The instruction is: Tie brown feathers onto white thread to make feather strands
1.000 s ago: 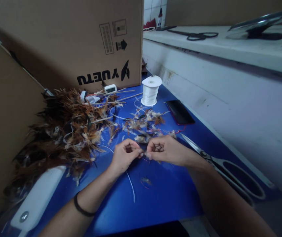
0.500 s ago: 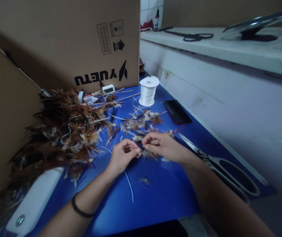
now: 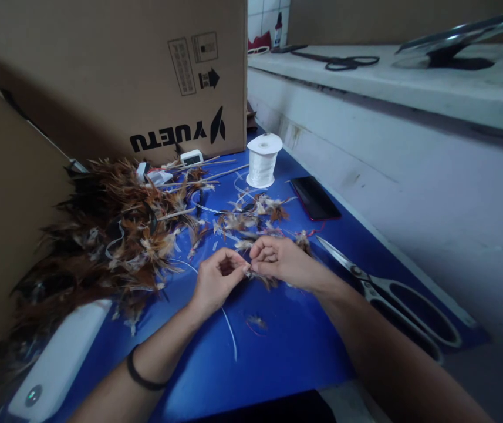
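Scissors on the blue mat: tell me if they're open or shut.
Open. The scissors lie flat with two blades splayed apart toward the right hand, handles nearest the mat's edge.

Craft workshop, feather pile (image 3: 114,235), thread spool (image 3: 262,160), large scissors (image 3: 392,294), cardboard box (image 3: 114,76)

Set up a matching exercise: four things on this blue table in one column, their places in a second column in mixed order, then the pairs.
Things:
1. spool
2. phone
3. scissors
4. feather pile

Places:
A. right of the right hand, near the table's right edge
B. left of the left hand, in front of the box
C. between the spool and the scissors, screen dark
D. upright at the far end, by the box's corner

Pairs: 1-D, 2-C, 3-A, 4-B
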Demonstrator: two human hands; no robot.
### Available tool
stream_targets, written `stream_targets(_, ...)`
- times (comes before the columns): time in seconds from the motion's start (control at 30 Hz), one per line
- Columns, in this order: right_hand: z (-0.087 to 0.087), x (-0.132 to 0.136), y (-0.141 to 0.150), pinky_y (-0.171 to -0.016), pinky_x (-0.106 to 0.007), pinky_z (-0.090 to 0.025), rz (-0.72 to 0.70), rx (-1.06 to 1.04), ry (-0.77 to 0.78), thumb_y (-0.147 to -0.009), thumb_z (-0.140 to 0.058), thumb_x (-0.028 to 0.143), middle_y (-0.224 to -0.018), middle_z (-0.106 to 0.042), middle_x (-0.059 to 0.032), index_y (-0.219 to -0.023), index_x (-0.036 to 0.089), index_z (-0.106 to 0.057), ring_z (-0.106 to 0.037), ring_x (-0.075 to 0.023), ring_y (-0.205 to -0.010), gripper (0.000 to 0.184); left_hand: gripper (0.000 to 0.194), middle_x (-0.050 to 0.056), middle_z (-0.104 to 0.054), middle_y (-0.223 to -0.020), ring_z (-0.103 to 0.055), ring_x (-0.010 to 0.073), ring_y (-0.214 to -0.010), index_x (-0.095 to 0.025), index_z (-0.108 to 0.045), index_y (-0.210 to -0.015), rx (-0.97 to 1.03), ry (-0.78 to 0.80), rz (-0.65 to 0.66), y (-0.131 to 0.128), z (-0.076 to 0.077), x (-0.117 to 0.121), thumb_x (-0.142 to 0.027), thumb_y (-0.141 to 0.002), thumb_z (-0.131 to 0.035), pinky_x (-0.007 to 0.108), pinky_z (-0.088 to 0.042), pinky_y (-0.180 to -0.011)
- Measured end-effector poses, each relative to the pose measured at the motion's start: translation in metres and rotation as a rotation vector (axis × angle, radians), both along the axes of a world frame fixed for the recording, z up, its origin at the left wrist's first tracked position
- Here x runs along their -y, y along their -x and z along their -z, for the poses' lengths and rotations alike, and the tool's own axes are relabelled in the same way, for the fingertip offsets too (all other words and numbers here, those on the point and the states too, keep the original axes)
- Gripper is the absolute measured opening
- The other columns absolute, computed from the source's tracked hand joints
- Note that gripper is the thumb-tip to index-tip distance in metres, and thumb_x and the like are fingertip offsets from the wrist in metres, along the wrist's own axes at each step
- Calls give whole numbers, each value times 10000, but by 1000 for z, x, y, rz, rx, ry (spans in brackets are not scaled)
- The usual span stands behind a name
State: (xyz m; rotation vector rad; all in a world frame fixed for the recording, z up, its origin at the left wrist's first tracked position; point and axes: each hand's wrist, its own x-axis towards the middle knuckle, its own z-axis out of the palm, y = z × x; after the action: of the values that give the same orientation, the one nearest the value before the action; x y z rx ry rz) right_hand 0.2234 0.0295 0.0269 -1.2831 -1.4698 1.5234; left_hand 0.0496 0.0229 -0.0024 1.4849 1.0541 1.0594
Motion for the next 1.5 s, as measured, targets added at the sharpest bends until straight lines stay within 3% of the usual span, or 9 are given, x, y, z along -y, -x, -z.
stream_targets(0.33, 0, -1, 2, -525, -207, -406, -26, -50, 37, -596, -669, 120, -584, -527, 57, -763, 176, -468, -503, -73, -541, 267, 139, 3, -630, -703, -593, 95, -634, -157, -574, -788, -12, -30, -10, 1, 0, 0, -215, -718, -678, 203, -483, -620)
stream_targets(0.57, 0, -1, 7, -497, -195, -380, 30, -77, 67, -577, -663, 105, -546, -515, 84, -754, 194, -416, -477, -58, -488, 317, 144, 19, -645, -724, -608, 107, -656, -155, -569, -790, -29, -24, -26, 0, 1, -1, -220, -719, -676, 218, -497, -642)
stream_targets(1.07, 1, -1, 7, -440, -188, -328, 32, -136, 80, -577, -603, 109, -531, -524, 89, -747, 210, -376, -428, -51, -434, 301, 143, 25, -665, -740, -633, 117, -674, -164, -567, -797, -50, -16, -38, 0, -1, -1, -199, -708, -674, 221, -507, -655)
stream_targets(1.5, 5, -1, 9, -500, -208, -360, 39, -128, 45, -549, -584, 88, -559, -537, 76, -747, 202, -407, -466, -63, -484, 289, 50, 8, -662, -736, -628, 115, -646, -172, -585, -801, -225, -222, -27, 1, -4, 2, -157, -753, -585, 227, -509, -643)
